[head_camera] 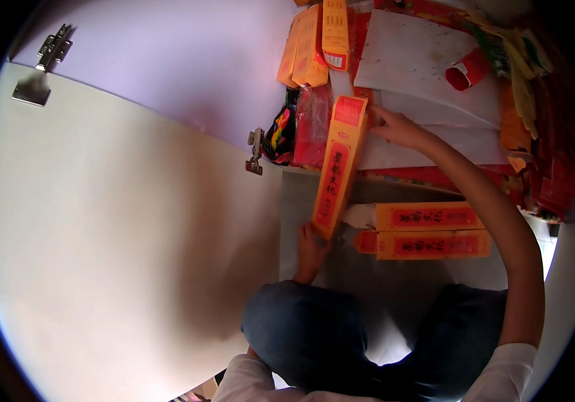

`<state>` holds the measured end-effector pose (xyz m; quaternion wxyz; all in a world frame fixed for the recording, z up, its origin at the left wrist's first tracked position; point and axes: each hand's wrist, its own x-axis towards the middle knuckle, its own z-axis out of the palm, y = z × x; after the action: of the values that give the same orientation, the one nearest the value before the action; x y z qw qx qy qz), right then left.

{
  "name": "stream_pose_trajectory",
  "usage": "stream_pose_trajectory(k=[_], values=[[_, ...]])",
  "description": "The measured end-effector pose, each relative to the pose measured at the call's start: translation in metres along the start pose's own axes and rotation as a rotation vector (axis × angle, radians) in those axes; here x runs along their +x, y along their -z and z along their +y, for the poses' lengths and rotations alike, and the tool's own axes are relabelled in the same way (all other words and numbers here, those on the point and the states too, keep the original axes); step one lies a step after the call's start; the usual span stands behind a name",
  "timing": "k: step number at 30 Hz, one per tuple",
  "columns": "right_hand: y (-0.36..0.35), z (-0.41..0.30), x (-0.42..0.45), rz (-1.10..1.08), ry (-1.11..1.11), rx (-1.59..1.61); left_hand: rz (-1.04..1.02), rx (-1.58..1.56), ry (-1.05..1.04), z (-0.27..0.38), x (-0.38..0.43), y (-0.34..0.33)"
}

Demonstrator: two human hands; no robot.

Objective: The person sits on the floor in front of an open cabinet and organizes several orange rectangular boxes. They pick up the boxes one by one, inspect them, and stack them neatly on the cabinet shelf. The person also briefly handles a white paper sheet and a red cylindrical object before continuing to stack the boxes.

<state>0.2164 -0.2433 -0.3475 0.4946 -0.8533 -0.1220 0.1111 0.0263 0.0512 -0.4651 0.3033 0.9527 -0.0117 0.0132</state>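
A long orange cardboard box (335,168) with a red panel and black lettering is tilted up in front of me. At its lower end, my left hand (312,248) grips it. The fingers of my right hand (393,125) are at the right edge of its upper end; whether they press on it I cannot tell. Right of the box lie an upper orange box (430,216) with a pale open end flap and a lower orange box (433,244) with a red end flap, side by side on the grey surface (393,276).
Further orange boxes (312,50) lie at the top, beside white sheets (418,60), a red crumpled packet (468,70) and stacked red packaging (559,151). A white panel (116,201) with metal hinges (255,151) stands at left. My knees (302,326) are below.
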Motion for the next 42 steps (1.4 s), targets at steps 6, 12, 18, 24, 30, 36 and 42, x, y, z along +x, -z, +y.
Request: stream_pose_trajectory(k=[6,12,18,24,30,36,42], values=[[-0.023,0.012,0.012,0.015,0.138,-0.090,-0.025,-0.064,0.012,0.002,-0.001,0.002],[-0.018,-0.015,-0.005,0.135,0.278,-0.006,0.080,-0.001,-0.006,0.007,0.000,0.020],[0.015,-0.074,-0.054,0.181,0.259,0.007,0.160,0.040,-0.019,0.031,0.004,0.050],[0.032,-0.117,-0.103,0.198,0.286,-0.005,0.339,0.050,-0.263,0.023,-0.009,0.070],[0.039,-0.126,-0.134,0.246,0.313,-0.018,0.340,0.036,-0.280,0.036,-0.017,0.088],[0.056,-0.119,-0.149,0.261,0.222,0.127,0.328,0.044,-0.387,0.063,-0.017,0.094],[0.074,-0.095,-0.186,0.336,-0.012,0.167,0.155,-0.049,-0.383,0.091,-0.008,0.097]])
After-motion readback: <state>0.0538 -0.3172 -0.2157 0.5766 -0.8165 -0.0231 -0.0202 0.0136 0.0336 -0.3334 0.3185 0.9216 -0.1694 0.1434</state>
